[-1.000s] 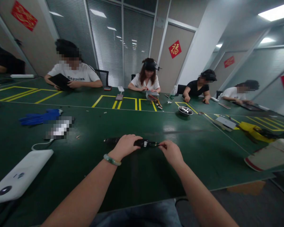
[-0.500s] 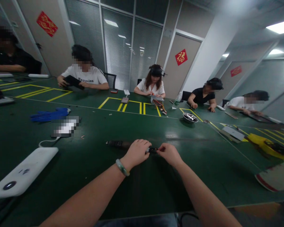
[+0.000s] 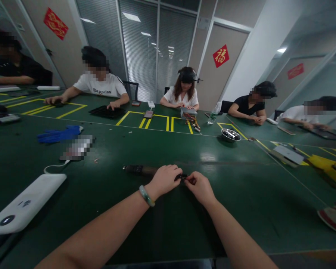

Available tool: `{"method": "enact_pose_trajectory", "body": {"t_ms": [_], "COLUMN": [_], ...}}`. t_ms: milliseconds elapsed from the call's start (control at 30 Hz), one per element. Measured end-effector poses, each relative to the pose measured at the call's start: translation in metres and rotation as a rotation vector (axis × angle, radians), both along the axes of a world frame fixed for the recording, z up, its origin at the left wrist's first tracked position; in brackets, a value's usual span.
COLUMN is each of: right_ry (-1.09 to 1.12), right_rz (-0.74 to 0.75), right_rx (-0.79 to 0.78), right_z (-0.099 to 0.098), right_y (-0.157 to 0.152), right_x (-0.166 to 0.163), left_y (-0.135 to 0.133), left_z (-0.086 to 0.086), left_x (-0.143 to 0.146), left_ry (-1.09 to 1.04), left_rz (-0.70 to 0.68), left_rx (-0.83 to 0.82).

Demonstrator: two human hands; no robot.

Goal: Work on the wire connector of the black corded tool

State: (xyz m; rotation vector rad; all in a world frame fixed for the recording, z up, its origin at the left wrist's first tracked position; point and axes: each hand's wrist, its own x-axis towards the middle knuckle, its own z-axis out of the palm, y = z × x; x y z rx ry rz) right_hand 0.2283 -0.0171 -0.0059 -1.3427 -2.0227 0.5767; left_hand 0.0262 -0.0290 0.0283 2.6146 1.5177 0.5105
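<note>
1. The left hand [image 3: 166, 181] is wrapped over a long, brown-and-black cylindrical device [image 3: 137, 169], which lies left to right on the smooth green tabletop [image 3: 114, 231] in front of the person. The left end juts out beyond the grip, so a hard twist or pull at the other end could swing the whole body round.
2. The right hand [image 3: 200, 188] pinches narrowly at the device's slim black tip [image 3: 182, 176]. Whether the fingers also hold a separate small piece I cannot tell; if they do, a slip could drop it, and a dark piece would be hard to spot here.
3. Sideways force from that pinch might bend or strain the tip, since the left-hand hold sits to one side of it.
4. The two hands nearly meet, so crowded fingers could block a turn or get nipped.
5. If the left hand lifts, the rounded body may roll.
6. A wide leftward sweep of the left forearm could bump the white, slab-shaped power bank [image 3: 30, 201] and tug its thin white cable [image 3: 56, 166].
</note>
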Motion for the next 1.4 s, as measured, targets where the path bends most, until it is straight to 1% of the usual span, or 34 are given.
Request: {"method": "enact_pose_trajectory", "body": {"t_ms": [200,367,567,700,767,933,1167,1267,1400], "right_ry": [0.031,-0.005,0.02,-0.007,-0.029,-0.091,-0.097,-0.083,-0.074], "right_rz": [0.001,0.007,-0.003,0.001,0.002,-0.031,-0.085,-0.074,-0.025], "right_rx": [0.0,-0.01,0.016,-0.008,0.007,0.057,0.027,0.024,0.031], "right_z": [0.003,0.005,0.003,0.002,0.002,0.003,0.002,0.0,-0.003], "right_y": [-0.003,-0.005,-0.003,-0.003,-0.004,-0.007,-0.008,-0.006,-0.003], "right_x": [-0.003,-0.005,-0.004,-0.006,-0.007,-0.012,-0.015,-0.014,-0.011], "left_y": [0.003,0.006,0.008,0.009,0.009,0.008,0.007,0.007,0.007], "left_z": [0.0,-0.003,-0.008,-0.009,-0.009,-0.009,-0.009,-0.011,-0.012], "left_x": [0.001,-0.001,-0.003,-0.004,-0.004,-0.003,0.002,0.002,0.001], "left_ry": [-0.014,-0.031,-0.051,-0.068,-0.068,-0.058,-0.035,-0.045,-0.074], "left_rz": [-0.016,-0.033,-0.043,-0.052,-0.047,-0.032,-0.008,-0.011,-0.023], "left_rx": [-0.023,-0.021,-0.006,-0.008,-0.01,-0.02,-0.042,-0.027,-0.018]}}
